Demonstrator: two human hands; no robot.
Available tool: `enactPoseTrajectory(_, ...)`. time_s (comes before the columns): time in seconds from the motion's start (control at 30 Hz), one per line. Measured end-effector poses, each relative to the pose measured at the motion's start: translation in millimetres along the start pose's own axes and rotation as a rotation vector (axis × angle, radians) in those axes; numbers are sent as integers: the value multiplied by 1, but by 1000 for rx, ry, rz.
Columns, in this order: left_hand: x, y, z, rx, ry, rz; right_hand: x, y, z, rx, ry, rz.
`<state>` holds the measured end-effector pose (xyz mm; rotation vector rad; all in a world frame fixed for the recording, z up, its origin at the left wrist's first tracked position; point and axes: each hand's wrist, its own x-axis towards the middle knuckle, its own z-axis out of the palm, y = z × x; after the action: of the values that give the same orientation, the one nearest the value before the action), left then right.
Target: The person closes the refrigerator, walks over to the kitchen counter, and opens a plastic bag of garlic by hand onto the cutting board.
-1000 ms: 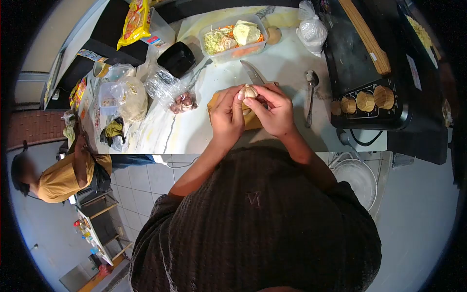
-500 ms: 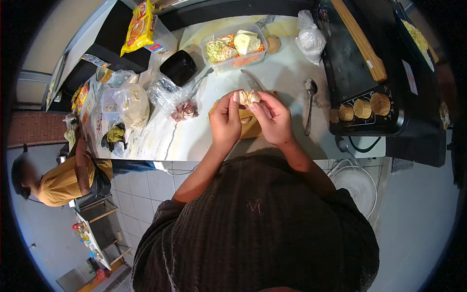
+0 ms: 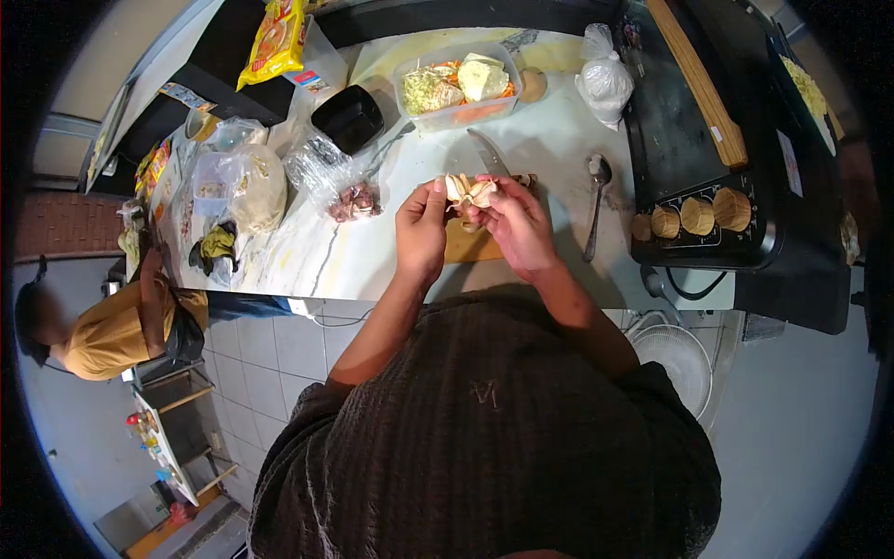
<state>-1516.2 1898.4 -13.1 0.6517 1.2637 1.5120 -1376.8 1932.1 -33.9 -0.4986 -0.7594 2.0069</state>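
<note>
Between my two hands is a partly opened garlic bulb [image 3: 470,191], its cloves spread apart. My left hand [image 3: 421,228] pinches the bulb's left side with thumb and fingers. On its right side, the fingers of my right hand [image 3: 523,231] are closed on the cloves. Below them lies a wooden cutting board [image 3: 470,244], mostly hidden by my hands. A knife [image 3: 486,152] rests just beyond, its blade showing and its handle out of sight behind my right hand. Small dark pieces beside my right fingers are too hidden to name.
A plastic container of cut vegetables [image 3: 461,116] stands behind the knife, near a black bowl [image 3: 347,119]. Shallots in a plastic bag [image 3: 354,201] lie left; a spoon [image 3: 597,205] lies right. A black stove with wooden knobs [image 3: 697,216] borders the counter. Another person [image 3: 116,331] stands far left.
The garlic bulb has been opened wider, its cloves now fanned out. My hands have shifted slightly left and turned, and the view has moved a little.
</note>
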Motion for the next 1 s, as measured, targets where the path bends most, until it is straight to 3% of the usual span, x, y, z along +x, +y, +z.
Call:
enactPoseTrajectory(0.07, 0, -3, -5, 37, 15, 8, -1, 4, -4, 47, 103, 7)
enactPoseTrajectory(0.3, -1, -5, -8, 156, 80, 104, 3, 7, -23, 161, 100, 96)
enactPoseTrajectory(0.5, 5, -1, -18, 188, 123, 216, 8, 7, -36, 207, 91, 17)
enactPoseTrajectory(0.6, 2, 5, -15, 246, 31, 181, 5, -5, -31, 87, -3, 53)
enactPoseTrajectory(0.67, -2, 4, -16, 341, -89, 185, 1, -16, -4, -533, 133, 99)
enactPoseTrajectory(0.77, -4, -3, -16, 352, -205, 241, -4, -21, 17, -609, 44, -20)
enactPoseTrajectory(0.83, -5, -2, -14, 307, -210, 223, -3, -22, 16, -583, 8, 30)
enactPoseTrajectory(0.93, -7, 2, -15, 302, -219, 144, 2, -8, 1, -558, -5, 6)
enactPoseTrajectory(1.0, -7, 6, -15, 263, -214, 36, 3, -5, -2, -642, -35, -126)
